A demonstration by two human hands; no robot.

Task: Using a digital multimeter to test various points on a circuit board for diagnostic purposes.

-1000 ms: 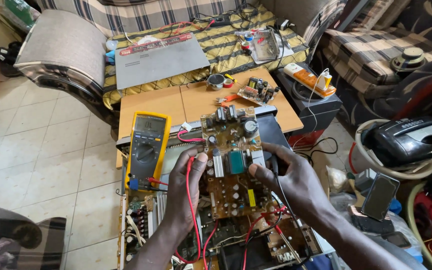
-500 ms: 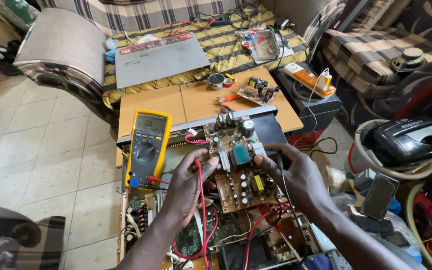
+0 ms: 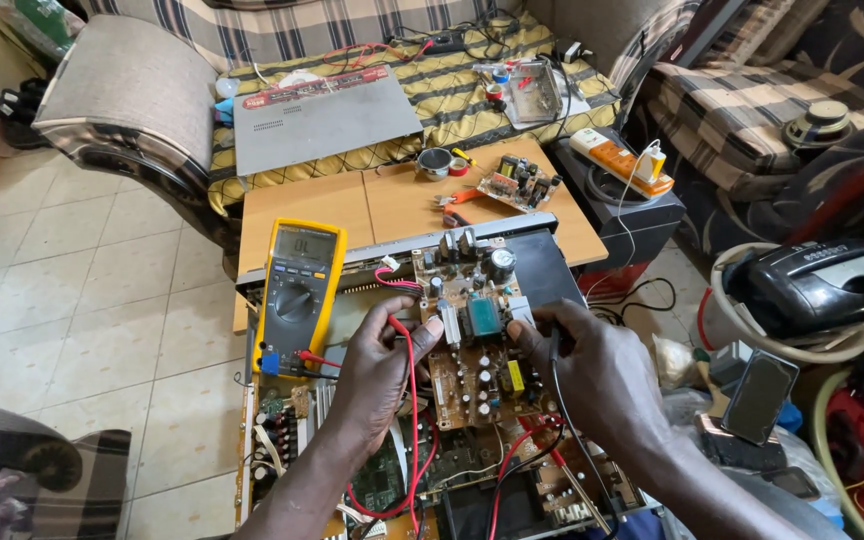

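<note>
While both hands work over an opened electronics chassis [image 3: 372, 480] full of boards and wiring at the near edge of the scene, a brown circuit board [image 3: 472, 335] sits propped between them above it. The left hand [image 3: 382, 375] is closed narrowly around a red test lead [image 3: 412, 400], thumb tip touching the board's left edge. The right hand [image 3: 597, 375] curls its fingers against the board's right edge, pinching a thin black probe [image 3: 562, 400] whose lead runs down toward the near side. Just left of the board, a yellow multimeter [image 3: 299, 285] leans on the chassis, red and black leads plugged into its near end. Farther off, a wooden table [image 3: 352, 205] carries a small circuit board [image 3: 514, 182] and rolls of tape. Beyond it, a grey flat device [image 3: 322, 118] rests on a striped sofa [image 3: 252, 30]. At right, an orange-and-white power strip [image 3: 620, 160] lies on a dark box.
</note>
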